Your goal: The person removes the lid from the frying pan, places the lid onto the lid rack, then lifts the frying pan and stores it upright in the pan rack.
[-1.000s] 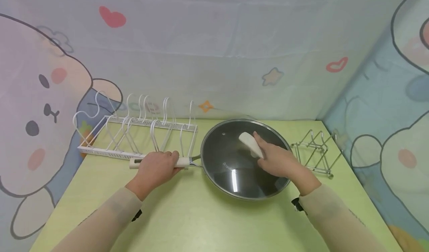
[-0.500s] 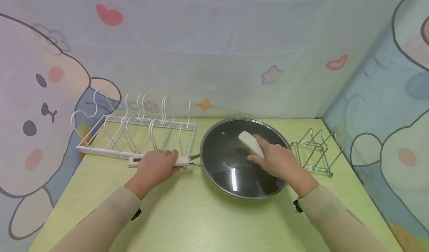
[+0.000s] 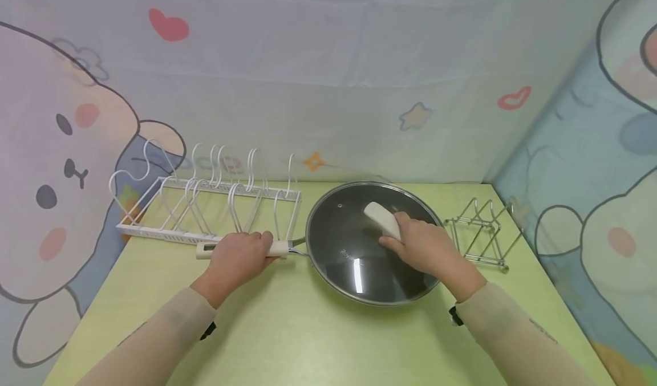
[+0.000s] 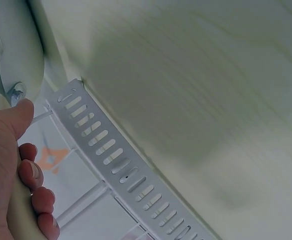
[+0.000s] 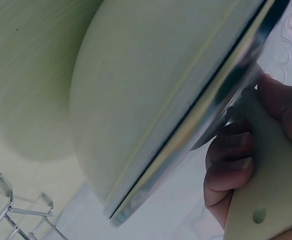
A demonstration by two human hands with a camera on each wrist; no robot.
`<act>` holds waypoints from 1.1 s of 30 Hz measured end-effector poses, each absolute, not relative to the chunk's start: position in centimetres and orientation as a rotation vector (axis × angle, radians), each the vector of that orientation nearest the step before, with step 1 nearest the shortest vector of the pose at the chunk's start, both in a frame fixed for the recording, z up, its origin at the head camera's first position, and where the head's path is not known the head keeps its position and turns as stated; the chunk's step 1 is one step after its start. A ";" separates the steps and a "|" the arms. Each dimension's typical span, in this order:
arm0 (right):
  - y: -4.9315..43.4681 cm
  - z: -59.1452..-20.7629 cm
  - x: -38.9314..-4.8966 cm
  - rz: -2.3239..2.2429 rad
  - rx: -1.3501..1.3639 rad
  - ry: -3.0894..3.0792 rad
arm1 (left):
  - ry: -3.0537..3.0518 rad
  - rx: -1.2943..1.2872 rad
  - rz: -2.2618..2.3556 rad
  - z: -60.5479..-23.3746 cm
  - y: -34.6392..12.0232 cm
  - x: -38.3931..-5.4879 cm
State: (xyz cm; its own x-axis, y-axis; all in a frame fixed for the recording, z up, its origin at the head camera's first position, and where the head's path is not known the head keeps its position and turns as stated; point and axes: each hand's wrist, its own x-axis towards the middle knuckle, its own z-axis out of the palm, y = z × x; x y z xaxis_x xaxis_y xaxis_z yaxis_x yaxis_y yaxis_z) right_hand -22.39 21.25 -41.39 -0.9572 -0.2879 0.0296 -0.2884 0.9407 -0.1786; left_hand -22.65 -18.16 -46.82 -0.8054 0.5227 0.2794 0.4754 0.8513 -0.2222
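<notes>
Wok [image 5: 130, 85] near back edge of table [image 3: 318, 346], glass lid [image 3: 345, 232] already seated; left hand [image 3: 240, 256] gripping wok handle [image 3: 279, 248], right hand [image 3: 423, 243] gripping lid handle [image 3: 382, 219].

The person's left hand [image 3: 240, 256] is at the left side of the pan [image 5: 135, 90], the back of the hand upward, with its fingers [image 4: 43, 200] curled round the pan's handle [image 3: 278, 248]; the thumb [image 4: 21, 116] points toward the pan's bowl. The right hand [image 3: 423, 240] is above the pan, to the right of its middle, and grips the lid handle [image 3: 382, 218] between thumb and bent fingers. Both forearms [image 3: 513, 329], in long pale sleeves, reach from the pan's near side, slanting inward.
</notes>
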 end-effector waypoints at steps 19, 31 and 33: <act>21.1 -41.3 -22.6 0.286 0.464 -3.115 | -2.679 -0.767 0.205 -46.6 -18.1 -22.5; 21.4 -41.1 -22.9 0.383 0.457 -3.132 | -2.690 -0.767 0.171 -45.9 -17.7 -22.2; 21.3 -41.1 -22.9 0.450 0.453 -3.127 | -2.685 -0.761 0.179 -45.9 -17.7 -22.1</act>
State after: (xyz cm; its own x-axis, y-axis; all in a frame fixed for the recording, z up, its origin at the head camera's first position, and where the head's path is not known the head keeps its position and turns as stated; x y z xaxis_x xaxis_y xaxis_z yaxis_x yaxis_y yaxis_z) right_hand -22.90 21.35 -41.13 -0.9585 -0.2850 -0.0093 -0.2708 0.9200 -0.2833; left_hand -22.13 -17.72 -45.93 -0.7975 0.5287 0.2906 0.4853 0.8484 -0.2114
